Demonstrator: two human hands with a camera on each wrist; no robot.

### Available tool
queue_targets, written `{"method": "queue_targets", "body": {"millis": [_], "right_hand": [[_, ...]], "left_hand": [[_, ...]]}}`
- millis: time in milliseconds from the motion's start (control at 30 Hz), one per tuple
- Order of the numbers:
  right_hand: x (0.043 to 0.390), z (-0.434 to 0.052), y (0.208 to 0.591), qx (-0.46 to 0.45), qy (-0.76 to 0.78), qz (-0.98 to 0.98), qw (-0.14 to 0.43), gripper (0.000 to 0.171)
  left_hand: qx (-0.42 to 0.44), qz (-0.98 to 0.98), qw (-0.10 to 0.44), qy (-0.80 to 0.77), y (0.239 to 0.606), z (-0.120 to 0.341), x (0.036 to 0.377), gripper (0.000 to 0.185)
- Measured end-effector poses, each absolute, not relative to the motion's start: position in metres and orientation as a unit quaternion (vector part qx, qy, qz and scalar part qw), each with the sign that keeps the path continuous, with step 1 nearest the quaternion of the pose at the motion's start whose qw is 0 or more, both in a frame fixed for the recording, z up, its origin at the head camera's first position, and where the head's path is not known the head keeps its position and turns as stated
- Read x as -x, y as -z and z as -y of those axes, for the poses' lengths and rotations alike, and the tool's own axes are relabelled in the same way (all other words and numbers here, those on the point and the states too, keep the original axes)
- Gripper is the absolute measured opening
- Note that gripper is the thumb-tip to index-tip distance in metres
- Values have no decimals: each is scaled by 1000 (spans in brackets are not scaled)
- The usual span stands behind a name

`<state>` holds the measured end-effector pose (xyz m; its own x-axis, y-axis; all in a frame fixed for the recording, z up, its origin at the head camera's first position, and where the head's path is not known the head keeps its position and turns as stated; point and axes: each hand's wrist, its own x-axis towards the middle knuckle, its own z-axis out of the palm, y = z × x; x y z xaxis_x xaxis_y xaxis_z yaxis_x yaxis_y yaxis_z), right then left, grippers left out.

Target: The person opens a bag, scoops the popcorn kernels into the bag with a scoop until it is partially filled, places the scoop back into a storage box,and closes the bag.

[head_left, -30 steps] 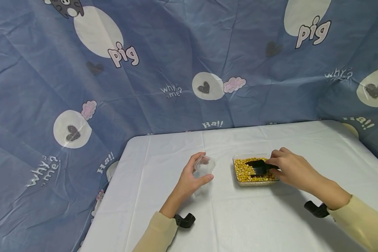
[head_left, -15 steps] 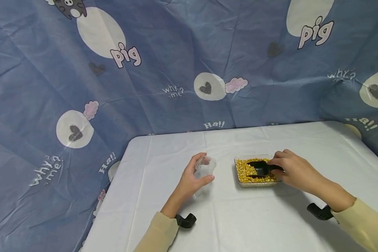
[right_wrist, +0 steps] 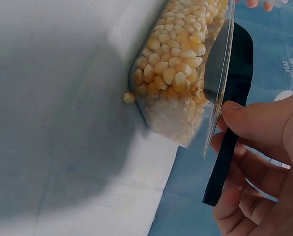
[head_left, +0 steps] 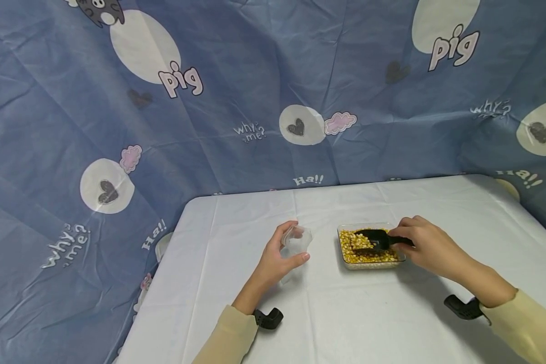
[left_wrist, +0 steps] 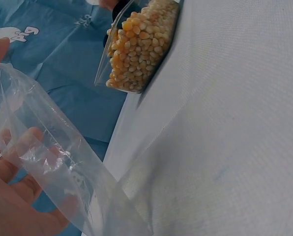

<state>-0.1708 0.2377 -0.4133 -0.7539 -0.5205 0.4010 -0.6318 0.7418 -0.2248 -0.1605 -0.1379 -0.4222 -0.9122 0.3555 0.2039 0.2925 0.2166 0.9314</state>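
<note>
Backdrop: blue cartoon cloth [head_left: 255, 76] behind my white table [head_left: 346, 313].
Tray: clear tray [head_left: 370, 246] of corn kernels [head_left: 364, 250].
Right hand [head_left: 425, 245]: fingers curled on black scoop [head_left: 374, 237], dipped into tray.
Left hand [head_left: 275, 255]: pinching clear bag [head_left: 296, 242] left of tray.

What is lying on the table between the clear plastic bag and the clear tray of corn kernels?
Nothing: in the head view, only bare white tablecloth separates the clear plastic bag from the clear tray of yellow corn kernels.

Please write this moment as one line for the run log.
left hand: holds clear bag | right hand: grips black scoop in corn tray | white table
</note>
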Motion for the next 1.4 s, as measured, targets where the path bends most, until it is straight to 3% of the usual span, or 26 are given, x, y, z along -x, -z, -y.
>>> {"method": "queue_targets", "body": {"millis": [1067,1400], "right_hand": [[170,-228,408,-315,-176,907,215,34],[169,-223,404,-308,-184,908,216,30]], "left_hand": [[-230,-771,19,-594,420,139,158,72],[-223,-789,11,-573,449,139,172,78]]}}
